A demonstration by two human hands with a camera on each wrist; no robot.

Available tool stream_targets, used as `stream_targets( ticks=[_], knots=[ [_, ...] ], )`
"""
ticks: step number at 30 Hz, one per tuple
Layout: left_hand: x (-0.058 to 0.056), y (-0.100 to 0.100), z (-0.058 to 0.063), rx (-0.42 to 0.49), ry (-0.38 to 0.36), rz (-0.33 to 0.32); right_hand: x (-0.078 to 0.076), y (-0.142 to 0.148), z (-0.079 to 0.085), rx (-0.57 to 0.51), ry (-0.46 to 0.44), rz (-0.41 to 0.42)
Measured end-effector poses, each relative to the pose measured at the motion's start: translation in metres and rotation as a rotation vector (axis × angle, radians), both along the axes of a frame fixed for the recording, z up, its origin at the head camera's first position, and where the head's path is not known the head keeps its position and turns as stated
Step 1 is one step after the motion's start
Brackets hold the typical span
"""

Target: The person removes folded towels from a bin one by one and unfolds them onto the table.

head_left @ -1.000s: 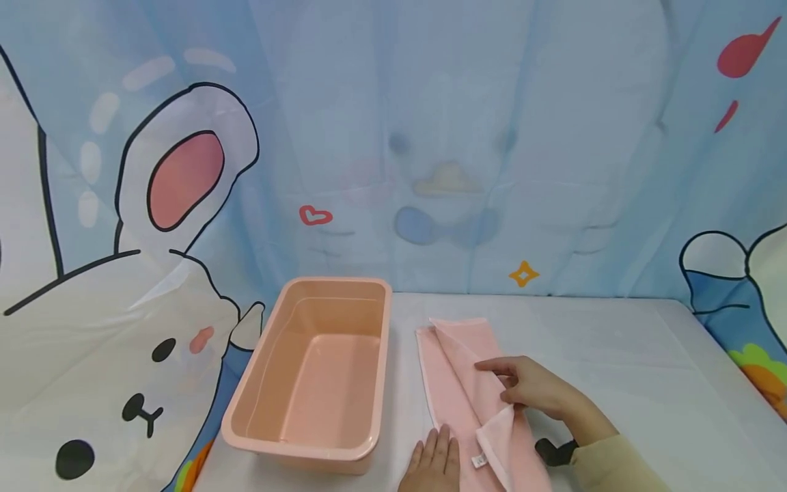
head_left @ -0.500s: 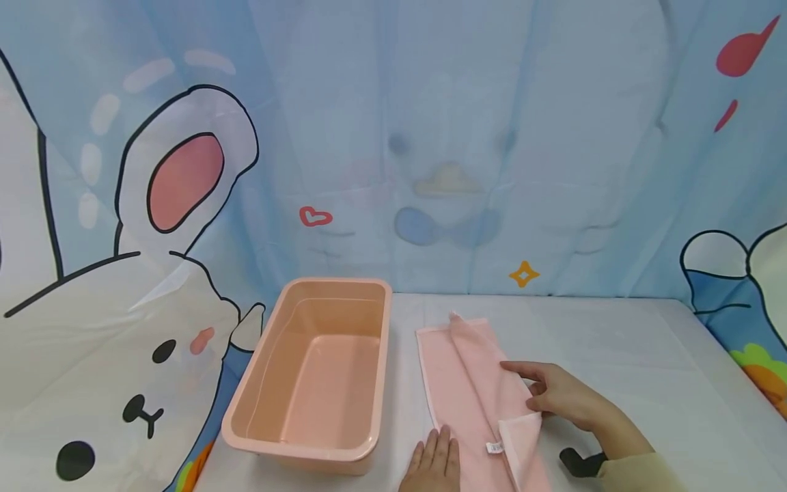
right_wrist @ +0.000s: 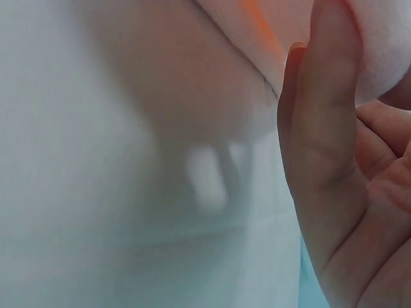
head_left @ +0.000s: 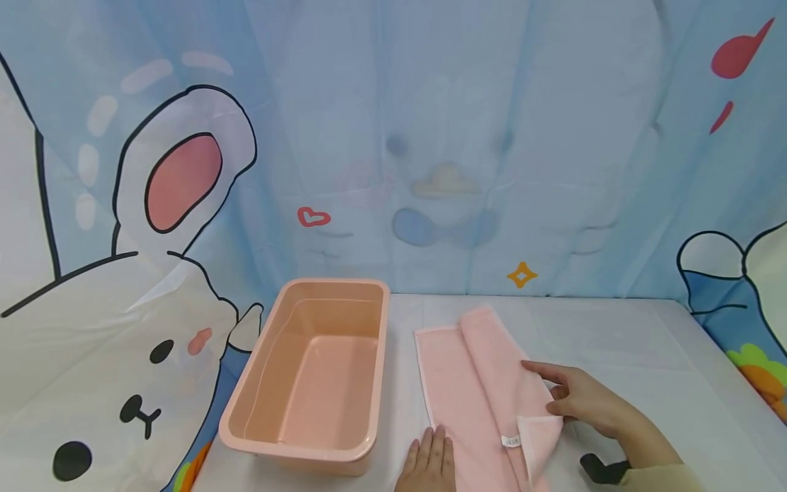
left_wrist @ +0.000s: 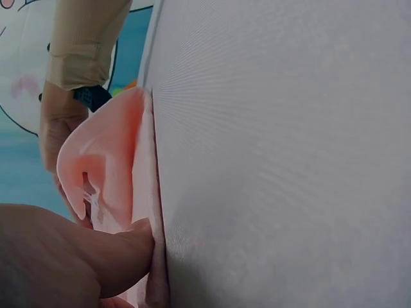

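Note:
A pink towel [head_left: 464,389] lies on the white table, its right part lifted and folded over toward the left. A small white tag [head_left: 510,441] shows near a turned-over corner at the front. My right hand [head_left: 590,400] pinches the raised right edge, thumb and fingers bent around the cloth; in the right wrist view the thumb [right_wrist: 327,109] lies against the pink fabric. My left hand [head_left: 428,465] rests with straight fingers on the towel's left edge. From the left wrist, the towel [left_wrist: 112,147] arches up in a loop beyond the left thumb [left_wrist: 128,253].
Left of the towel stands a peach plastic basin [head_left: 326,389] with nothing inside. A blue cartoon-printed curtain [head_left: 449,137] hangs behind the white table [head_left: 621,342]. A black object [head_left: 604,470] is at the right wrist.
My right hand has moved right, drawing the towel's folded layer with it, so more of the lower layer shows. The tag has shifted right too. My left hand has stayed in place.

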State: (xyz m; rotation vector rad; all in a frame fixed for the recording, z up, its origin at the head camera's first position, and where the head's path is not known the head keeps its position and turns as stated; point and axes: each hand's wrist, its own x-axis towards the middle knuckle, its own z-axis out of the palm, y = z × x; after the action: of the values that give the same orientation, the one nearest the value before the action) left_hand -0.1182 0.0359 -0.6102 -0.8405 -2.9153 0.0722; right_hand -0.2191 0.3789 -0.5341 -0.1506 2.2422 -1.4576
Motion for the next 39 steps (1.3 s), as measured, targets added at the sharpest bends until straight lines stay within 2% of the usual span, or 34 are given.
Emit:
stream_targets(
  ticks=[9, 14, 18, 22, 27, 32, 35, 39],
  knots=[
    [-0.004, -0.004, 0.008, -0.019, -0.125, 0.054, 0.006, 0.013, 0.004, 0.059, -0.032, -0.048],
    [-0.004, -0.007, 0.013, -0.04, -0.142, 0.078, 0.011, 0.015, 0.003, 0.1, -0.063, -0.087],
    [-0.004, -0.009, 0.016, -0.041, -0.154, 0.089, 0.016, 0.021, 0.002, 0.096, -0.068, -0.069],
    [-0.007, -0.011, 0.02, -0.048, -0.21, 0.099, 0.02, 0.026, 0.002, 0.091, -0.068, -0.055],
    [-0.011, -0.013, 0.025, -0.037, -0.287, 0.116, 0.024, 0.031, 0.0, 0.14, -0.081, -0.073],
    [-0.01, -0.015, 0.029, -0.034, -0.3, 0.14, 0.027, 0.038, -0.003, 0.164, -0.123, -0.088],
    [-0.01, -0.017, 0.033, -0.031, -0.307, 0.148, 0.03, 0.044, -0.004, 0.165, -0.14, -0.063],
    [-0.011, -0.02, 0.038, -0.004, -0.357, 0.158, 0.033, 0.05, -0.005, 0.194, -0.132, -0.024]
  ],
)
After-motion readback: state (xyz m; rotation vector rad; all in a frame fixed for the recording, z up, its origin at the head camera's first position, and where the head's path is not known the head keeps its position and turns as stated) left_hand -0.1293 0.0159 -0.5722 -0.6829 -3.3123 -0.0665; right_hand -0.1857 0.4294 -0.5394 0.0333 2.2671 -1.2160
